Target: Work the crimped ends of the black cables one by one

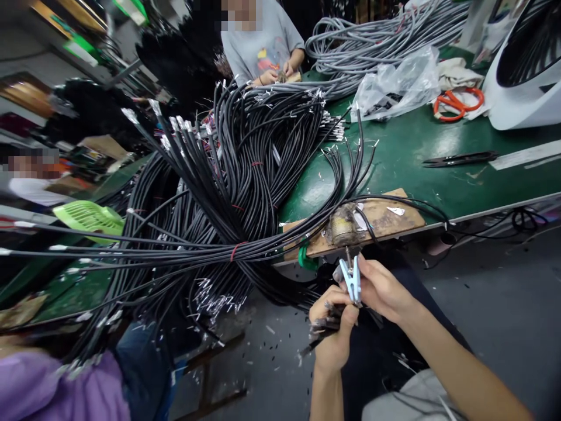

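My left hand (333, 333) is closed around a bunch of short black cable ends (322, 328), which stick out to the left of the fist. Its thumb reaches up to the lower end of a light blue clothes peg (351, 279). My right hand (384, 287) is closed at the peg's side, with its fingers partly hidden behind it. The peg sits just below a thin metal shaft (348, 254) coming from a dirty round motor (344, 228). That motor rests on a wooden board (394, 217) at the table edge.
A big heap of black cables (245, 158) with stripped ends covers the left of the green table (460, 137). Orange-handled scissors (458, 105), tweezers (460, 158), a plastic bag (397, 88) and a fan (526, 76) lie right. Co-workers sit opposite and at left.
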Demonstrator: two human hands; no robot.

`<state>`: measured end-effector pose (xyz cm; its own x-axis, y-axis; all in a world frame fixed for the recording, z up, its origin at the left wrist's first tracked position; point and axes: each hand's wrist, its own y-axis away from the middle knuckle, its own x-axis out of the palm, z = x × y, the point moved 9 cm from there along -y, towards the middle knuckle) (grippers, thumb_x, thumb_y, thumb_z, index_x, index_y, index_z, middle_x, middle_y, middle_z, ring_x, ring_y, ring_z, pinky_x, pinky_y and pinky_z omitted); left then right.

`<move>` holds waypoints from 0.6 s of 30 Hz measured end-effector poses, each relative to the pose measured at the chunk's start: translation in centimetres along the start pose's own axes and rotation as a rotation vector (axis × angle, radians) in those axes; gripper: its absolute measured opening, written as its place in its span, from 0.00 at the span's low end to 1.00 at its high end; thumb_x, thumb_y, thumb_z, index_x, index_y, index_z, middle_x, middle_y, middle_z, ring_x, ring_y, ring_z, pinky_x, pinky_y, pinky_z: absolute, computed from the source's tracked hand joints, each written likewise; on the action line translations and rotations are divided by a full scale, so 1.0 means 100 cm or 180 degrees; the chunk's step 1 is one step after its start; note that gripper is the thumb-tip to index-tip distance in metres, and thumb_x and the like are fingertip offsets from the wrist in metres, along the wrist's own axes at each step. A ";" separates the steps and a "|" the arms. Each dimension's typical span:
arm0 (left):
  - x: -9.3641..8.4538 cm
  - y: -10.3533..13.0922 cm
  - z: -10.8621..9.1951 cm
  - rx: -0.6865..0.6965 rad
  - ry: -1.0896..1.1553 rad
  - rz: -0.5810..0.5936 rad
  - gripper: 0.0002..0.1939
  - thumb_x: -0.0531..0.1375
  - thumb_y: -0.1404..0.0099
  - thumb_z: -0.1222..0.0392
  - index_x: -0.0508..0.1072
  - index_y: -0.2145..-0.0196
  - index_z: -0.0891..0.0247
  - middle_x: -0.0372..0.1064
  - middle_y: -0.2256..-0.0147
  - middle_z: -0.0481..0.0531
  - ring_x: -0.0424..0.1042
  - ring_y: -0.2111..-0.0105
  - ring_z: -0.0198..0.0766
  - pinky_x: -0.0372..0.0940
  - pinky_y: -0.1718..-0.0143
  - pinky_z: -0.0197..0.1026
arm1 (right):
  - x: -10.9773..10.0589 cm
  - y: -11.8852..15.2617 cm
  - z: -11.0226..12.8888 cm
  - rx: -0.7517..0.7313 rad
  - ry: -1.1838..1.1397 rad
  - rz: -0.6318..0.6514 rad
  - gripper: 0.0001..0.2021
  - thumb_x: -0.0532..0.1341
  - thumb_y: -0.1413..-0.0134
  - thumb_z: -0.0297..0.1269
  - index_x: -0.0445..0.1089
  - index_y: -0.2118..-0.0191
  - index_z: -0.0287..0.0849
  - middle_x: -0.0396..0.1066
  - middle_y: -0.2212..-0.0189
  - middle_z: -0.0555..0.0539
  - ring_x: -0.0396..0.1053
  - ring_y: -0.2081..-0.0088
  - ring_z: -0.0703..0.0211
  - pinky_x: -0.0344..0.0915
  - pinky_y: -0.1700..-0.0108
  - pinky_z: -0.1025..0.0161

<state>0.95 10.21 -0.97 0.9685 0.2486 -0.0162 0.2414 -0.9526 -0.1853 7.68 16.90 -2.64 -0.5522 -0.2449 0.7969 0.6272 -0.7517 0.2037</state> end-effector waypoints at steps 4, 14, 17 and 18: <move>0.000 0.004 -0.005 0.0048 -0.0020 0.0121 0.10 0.59 0.34 0.58 0.73 0.72 0.63 0.64 0.77 0.47 0.64 0.78 0.31 0.57 0.75 0.35 | -0.024 0.002 -0.009 0.0126 -0.0103 -0.0075 0.23 0.64 0.51 0.56 0.75 0.73 0.35 0.69 0.80 0.48 0.61 0.76 0.66 0.56 0.73 0.67; -0.004 0.006 -0.007 0.0265 0.0556 0.0402 0.12 0.63 0.38 0.50 0.74 0.72 0.61 0.65 0.77 0.49 0.65 0.75 0.34 0.62 0.73 0.37 | -0.063 0.046 0.020 -0.0540 0.1985 -0.0600 0.13 0.64 0.45 0.44 0.72 0.71 0.38 0.65 0.77 0.50 0.61 0.73 0.64 0.58 0.70 0.65; -0.007 0.010 0.000 0.0130 0.0703 0.0292 0.10 0.63 0.37 0.52 0.73 0.69 0.61 0.64 0.77 0.46 0.62 0.80 0.30 0.58 0.79 0.33 | -0.034 0.062 0.040 -0.1229 0.2762 -0.0498 0.11 0.63 0.43 0.39 0.70 0.73 0.39 0.63 0.78 0.51 0.59 0.74 0.63 0.57 0.72 0.65; -0.006 0.011 -0.001 0.0111 0.0612 0.0308 0.08 0.62 0.36 0.54 0.73 0.69 0.61 0.65 0.76 0.47 0.63 0.79 0.30 0.59 0.78 0.33 | -0.019 0.068 0.044 -0.1512 0.2995 -0.0340 0.09 0.63 0.44 0.37 0.70 0.73 0.39 0.63 0.77 0.50 0.59 0.74 0.63 0.57 0.71 0.64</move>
<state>0.61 8.95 -1.10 0.9817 0.1150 0.1515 0.1477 -0.9629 -0.2258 15.45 14.98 -0.28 -0.9224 -0.3860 -0.0149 0.3834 -0.9099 -0.1586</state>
